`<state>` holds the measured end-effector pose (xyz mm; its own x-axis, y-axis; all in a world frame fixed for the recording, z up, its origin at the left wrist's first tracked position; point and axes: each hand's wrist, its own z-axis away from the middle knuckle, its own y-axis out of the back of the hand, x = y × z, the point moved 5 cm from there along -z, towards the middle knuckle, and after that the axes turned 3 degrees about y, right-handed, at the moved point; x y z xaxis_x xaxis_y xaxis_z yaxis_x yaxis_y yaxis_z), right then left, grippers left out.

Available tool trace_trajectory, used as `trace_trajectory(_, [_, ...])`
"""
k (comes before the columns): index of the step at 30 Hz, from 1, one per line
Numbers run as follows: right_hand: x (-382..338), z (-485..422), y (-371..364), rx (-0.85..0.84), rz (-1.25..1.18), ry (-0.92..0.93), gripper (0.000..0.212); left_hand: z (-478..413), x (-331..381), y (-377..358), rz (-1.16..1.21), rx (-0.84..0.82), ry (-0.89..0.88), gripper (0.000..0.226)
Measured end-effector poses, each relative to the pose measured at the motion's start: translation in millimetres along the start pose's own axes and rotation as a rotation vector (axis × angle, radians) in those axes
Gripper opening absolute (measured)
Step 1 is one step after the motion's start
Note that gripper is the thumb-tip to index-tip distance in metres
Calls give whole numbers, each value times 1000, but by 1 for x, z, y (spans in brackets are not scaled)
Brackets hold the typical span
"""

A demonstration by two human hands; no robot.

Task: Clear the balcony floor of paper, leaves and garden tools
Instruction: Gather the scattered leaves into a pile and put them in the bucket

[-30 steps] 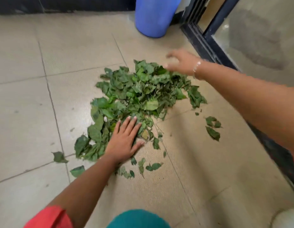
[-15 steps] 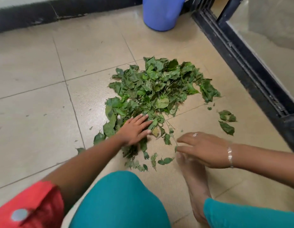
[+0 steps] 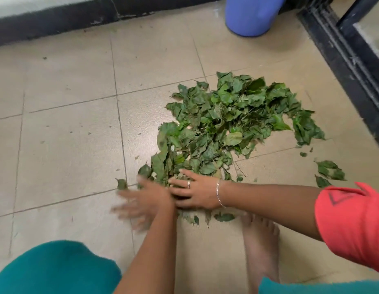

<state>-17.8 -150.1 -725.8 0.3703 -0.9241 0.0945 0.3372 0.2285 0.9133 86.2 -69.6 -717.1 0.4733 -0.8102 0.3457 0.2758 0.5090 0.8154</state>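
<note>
Blue bucket [image 3: 251, 15] (contents unseen) beyond leaves [image 3: 233, 124].

No readable text; the mark [image 3: 341, 197] on the red sleeve [image 3: 354, 228] is illegible.

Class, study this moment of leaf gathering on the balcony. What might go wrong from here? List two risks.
1. The stray leaves lie apart from the leaf pile, beyond both the left hand and right hand, so they may get missed.
2. Leaf scraps lie beside the bare foot; a step could scatter them.
</note>
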Motion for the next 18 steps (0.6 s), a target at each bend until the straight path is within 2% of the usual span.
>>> trace_trajectory(2, [24,-1,-5,-49,28,-28,65,-15,-40,3,-10,17,109,73])
trace_trajectory(5, [72,10,-9,-103,27,-162,70,-14,-41,-11,40,-36,8,76])
trace_trajectory(8, [115,34,-17,-184,67,-272,71,11,5,-46,34,-167,-225,77])
trace_trajectory(13, [193,81,-23,-323,125,-499,67,79,84,-91,68,-513,-746,72])
trace_trajectory(15, [222,101,-24,-363,114,-643,60,82,95,-81,152,-508,-818,67])
trace_trajectory(18, [234,119,-17,-283,34,-872,57,40,85,-47,199,-304,-753,62])
